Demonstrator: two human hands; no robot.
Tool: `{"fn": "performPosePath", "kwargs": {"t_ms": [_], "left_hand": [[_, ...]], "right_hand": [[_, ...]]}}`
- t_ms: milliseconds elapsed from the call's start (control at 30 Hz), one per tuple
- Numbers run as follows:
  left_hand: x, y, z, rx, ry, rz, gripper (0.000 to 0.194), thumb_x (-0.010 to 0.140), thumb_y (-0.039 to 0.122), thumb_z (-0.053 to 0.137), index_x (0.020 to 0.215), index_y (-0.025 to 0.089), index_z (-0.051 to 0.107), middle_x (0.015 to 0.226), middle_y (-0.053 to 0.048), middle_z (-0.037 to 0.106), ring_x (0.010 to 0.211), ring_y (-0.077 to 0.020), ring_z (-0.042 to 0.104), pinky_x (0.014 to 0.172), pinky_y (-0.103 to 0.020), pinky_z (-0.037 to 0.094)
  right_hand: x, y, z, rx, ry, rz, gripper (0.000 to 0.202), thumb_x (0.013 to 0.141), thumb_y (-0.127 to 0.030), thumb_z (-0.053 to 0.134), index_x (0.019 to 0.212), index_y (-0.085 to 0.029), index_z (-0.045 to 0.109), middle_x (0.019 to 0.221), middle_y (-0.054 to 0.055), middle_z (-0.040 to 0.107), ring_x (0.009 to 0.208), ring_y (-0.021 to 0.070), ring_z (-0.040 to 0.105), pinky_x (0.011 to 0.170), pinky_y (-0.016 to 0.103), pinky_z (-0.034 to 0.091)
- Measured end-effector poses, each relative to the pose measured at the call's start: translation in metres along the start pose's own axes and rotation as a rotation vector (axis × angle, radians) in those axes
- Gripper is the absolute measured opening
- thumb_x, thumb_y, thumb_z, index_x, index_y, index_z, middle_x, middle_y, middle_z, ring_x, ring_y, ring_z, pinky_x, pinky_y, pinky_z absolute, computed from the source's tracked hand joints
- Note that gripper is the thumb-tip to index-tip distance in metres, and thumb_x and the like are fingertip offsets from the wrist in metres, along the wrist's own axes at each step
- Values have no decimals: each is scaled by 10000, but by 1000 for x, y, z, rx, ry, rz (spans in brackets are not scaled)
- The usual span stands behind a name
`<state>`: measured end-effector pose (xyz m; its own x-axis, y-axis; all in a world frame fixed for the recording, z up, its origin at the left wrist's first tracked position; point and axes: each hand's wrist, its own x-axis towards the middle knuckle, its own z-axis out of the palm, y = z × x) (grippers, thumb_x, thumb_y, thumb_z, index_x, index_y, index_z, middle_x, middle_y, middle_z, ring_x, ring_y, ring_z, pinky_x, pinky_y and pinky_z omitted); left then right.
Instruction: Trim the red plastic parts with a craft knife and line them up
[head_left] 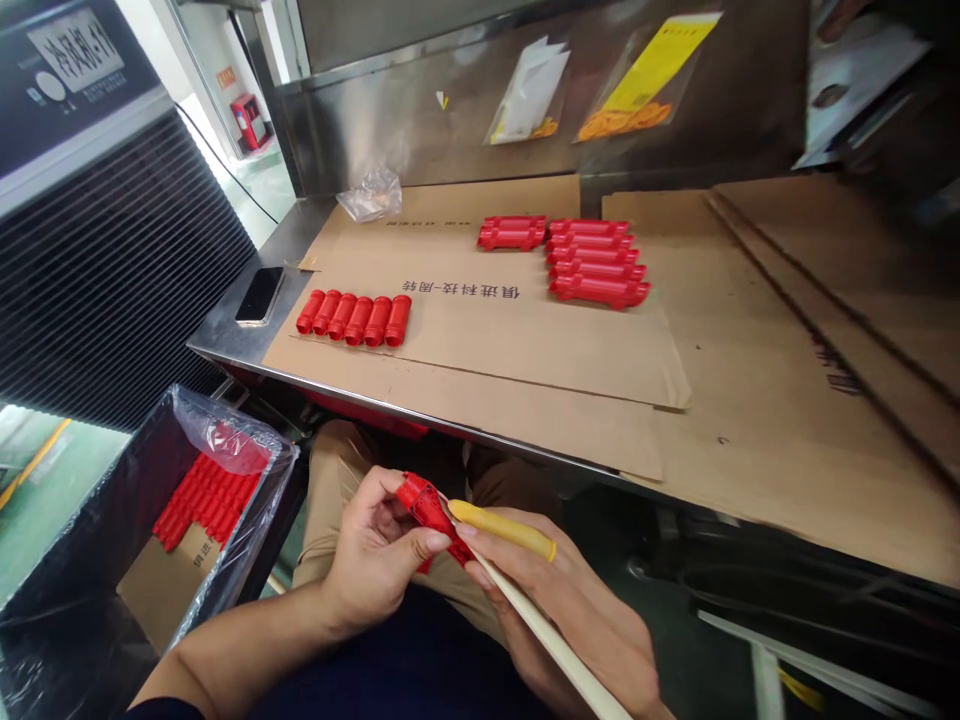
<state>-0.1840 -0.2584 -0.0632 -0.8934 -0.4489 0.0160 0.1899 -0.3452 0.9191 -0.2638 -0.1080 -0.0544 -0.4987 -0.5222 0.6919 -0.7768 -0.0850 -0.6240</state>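
In the head view, my left hand [382,550] grips a red plastic part [429,505] with thumb and fingers, above my lap. Close against it on the right, my right hand [559,600] is closed around a long, thin cream-handled tool [544,625]. The tool's upper end meets the red part; its tip is too hidden to make out. A yellow finger cot [510,528] covers one finger of my right hand. On the workbench beyond lie a row of red tubular parts [355,318] and a stack of similar red parts [596,262], with a smaller group [512,232] beside it.
Cardboard sheets [480,345] cover the metal bench. A phone [260,295] and a crumpled plastic bag [373,193] lie at its left. Lower left stands a plastic-lined bin [281,465] holding many red parts. A black louvred machine [112,240] rises behind it. Pouches [529,92] hang on the back panel.
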Motion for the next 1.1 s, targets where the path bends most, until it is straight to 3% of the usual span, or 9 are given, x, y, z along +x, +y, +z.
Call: {"fn": "performPosePath", "kwargs": {"t_ms": [367, 600, 733, 833, 967, 1100], "left_hand": [[-2, 1, 2, 14, 42, 41, 255, 768, 243, 872, 874, 189, 647, 865, -24, 714, 806, -150, 671, 764, -268, 555], [-2, -1, -1, -16, 15, 5, 285, 778, 261, 869, 943, 195, 647, 917, -28, 736, 830, -141, 684, 789, -263, 562], [-1, -1, -4, -60, 2, -32, 349, 786, 278, 865, 1017, 217, 610, 945, -26, 727, 842, -142, 680, 782, -263, 556], [0, 2, -5, -201, -102, -172, 464, 814, 318, 841, 1183, 285, 562, 990, -27, 723, 854, -156, 685, 751, -274, 561], [2, 9, -5, -225, -199, -392, 411, 823, 385, 821, 1190, 249, 695, 1052, -65, 703, 835, -148, 658, 720, -247, 555], [1, 15, -6, -249, -206, -460, 517, 826, 556, 767, 1227, 230, 755, 1213, -135, 707, 792, -162, 658, 646, -249, 533]], "right_hand": [[-6, -6, 4, -37, 59, 48, 456, 845, 56, 644, 1230, -180, 710, 1131, 99, 760, 1066, 251, 730, 836, 368, 662], [-7, -5, -2, 0, -33, 88, 341, 911, 10, 593, 1191, -156, 694, 1149, 105, 749, 1080, 202, 714, 900, 315, 628], [-6, -4, -10, -133, 68, 160, 260, 932, -75, 633, 1156, -189, 702, 1063, 80, 771, 1009, 199, 732, 890, 300, 620], [2, 2, -19, -197, 132, 281, 196, 953, -140, 632, 1106, -229, 715, 935, 45, 763, 844, 171, 735, 785, 271, 619], [18, 12, -25, -8, -68, 491, 163, 978, -341, 623, 999, -258, 763, 761, -10, 733, 497, 99, 628, 471, 181, 536], [24, 15, -21, 290, -246, 688, 331, 970, -478, 617, 829, -208, 747, 589, -22, 667, 435, 106, 600, 404, 169, 487]]}}
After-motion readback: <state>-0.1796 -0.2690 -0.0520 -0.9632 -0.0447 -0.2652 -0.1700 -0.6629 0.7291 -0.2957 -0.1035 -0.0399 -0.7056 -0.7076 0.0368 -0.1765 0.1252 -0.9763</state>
